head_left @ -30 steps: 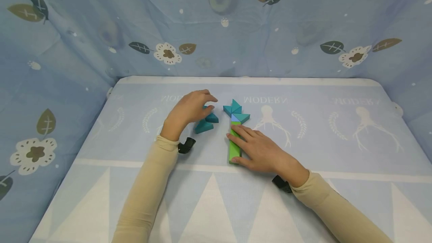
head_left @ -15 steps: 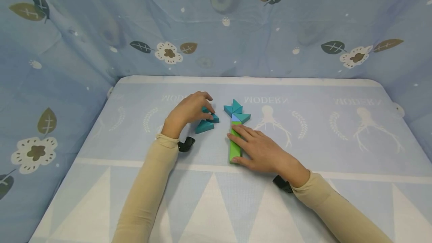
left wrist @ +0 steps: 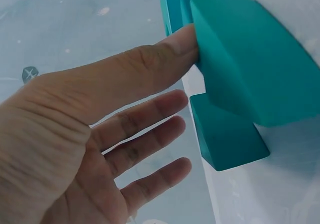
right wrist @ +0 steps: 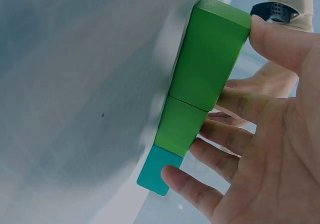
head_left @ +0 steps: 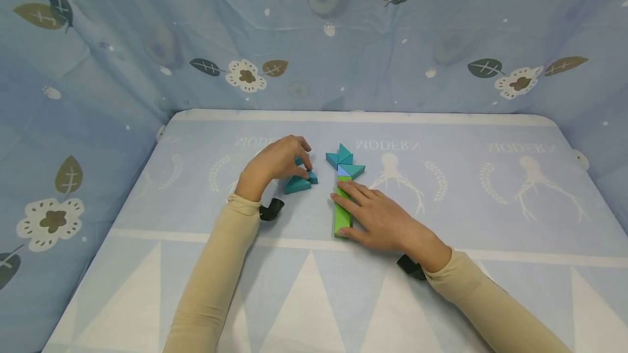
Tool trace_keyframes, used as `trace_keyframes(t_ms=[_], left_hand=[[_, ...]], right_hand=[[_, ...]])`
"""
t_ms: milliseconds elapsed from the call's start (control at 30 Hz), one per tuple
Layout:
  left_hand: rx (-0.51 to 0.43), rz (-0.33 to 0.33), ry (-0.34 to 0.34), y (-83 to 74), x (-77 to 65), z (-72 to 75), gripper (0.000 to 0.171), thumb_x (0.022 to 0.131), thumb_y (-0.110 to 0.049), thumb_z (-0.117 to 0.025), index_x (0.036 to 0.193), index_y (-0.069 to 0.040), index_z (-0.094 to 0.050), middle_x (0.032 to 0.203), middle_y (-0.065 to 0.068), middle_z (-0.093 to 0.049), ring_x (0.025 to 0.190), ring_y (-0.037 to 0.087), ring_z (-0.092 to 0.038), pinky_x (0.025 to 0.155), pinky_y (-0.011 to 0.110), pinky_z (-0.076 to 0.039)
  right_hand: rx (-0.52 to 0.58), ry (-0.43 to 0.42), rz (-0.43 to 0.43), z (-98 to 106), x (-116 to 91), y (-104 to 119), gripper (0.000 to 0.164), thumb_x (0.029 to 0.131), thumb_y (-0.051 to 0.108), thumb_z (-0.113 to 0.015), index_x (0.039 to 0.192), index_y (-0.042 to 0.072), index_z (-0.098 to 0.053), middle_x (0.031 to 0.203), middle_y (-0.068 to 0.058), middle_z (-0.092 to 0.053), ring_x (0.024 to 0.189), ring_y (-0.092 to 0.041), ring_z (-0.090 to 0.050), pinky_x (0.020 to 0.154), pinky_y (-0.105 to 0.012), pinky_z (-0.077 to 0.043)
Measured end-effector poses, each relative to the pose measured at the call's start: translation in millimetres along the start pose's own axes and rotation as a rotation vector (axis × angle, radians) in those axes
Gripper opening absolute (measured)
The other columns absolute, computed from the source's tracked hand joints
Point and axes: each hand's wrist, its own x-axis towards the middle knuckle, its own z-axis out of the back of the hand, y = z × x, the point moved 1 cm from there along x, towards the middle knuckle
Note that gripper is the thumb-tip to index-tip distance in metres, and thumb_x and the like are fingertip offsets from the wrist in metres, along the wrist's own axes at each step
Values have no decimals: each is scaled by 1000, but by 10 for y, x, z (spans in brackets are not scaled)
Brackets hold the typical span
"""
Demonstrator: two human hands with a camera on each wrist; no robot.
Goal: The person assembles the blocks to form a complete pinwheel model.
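Observation:
My left hand [head_left: 279, 162] is over a small group of teal triangular blocks. Its thumb and index finger pinch one teal triangular block [head_left: 312, 177], partly covered by the fingertips. Closer to me lies another teal block [head_left: 296, 185], large in the left wrist view; a further teal block [left wrist: 227, 134] sits below it there. My right hand [head_left: 380, 217] rests along a column of green blocks [head_left: 342, 214], fingers fairly straight across it and thumb by its near end. Beyond the column, a light blue triangle [head_left: 342, 171] meets several teal triangles [head_left: 345, 155] in a fan.
The blocks lie on a pale blue and white patterned table cover [head_left: 471, 206]. A blue curtain [head_left: 304, 31] with leaves and flowers hangs behind and at the sides. Dark wrist devices [head_left: 271, 211] show at both cuffs.
My left thumb and index finger have come down and closed around a teal triangular block, which has turned slightly. My right hand stays on the green column.

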Motion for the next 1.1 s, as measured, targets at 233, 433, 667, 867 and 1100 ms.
trace_keyframes(t_ms=[233,433,667,867,1100], left_hand=[[-9,-30,11,18,-23,31,27,81,-21,-81,106,-12,-78,132,9,-60,123,29,-54,104,43,-46],[-23,68,-104,168,-125,165,39,84,-18,-78,121,-8,-70,117,10,-68,109,28,-62,93,42,-51],[-59,111,-95,303,-167,207,27,81,-15,-80,107,-9,-77,101,8,-74,92,22,-66,80,37,-55],[-106,113,-59,329,-117,155,22,82,-10,-79,104,-7,-78,100,8,-75,90,21,-70,81,36,-56],[-77,95,-81,320,-82,122,22,83,-8,-78,105,-8,-77,101,8,-75,91,21,-69,83,37,-55]], right_hand=[[-4,2,1,-16,0,-5,70,95,53,-56,151,16,-39,161,-11,-26,149,-30,-24,110,-54,-38],[4,2,5,-21,5,-6,70,95,52,-56,152,15,-38,161,-11,-26,149,-30,-24,110,-54,-38],[7,-2,8,-13,2,-14,70,95,52,-57,152,15,-38,161,-11,-26,149,-30,-24,110,-54,-38],[10,-4,7,-8,-2,-23,70,95,52,-56,152,15,-38,161,-11,-26,149,-30,-24,110,-54,-38],[-2,2,14,-5,-1,-30,70,95,52,-56,152,15,-38,161,-11,-26,148,-30,-25,109,-52,-40]])
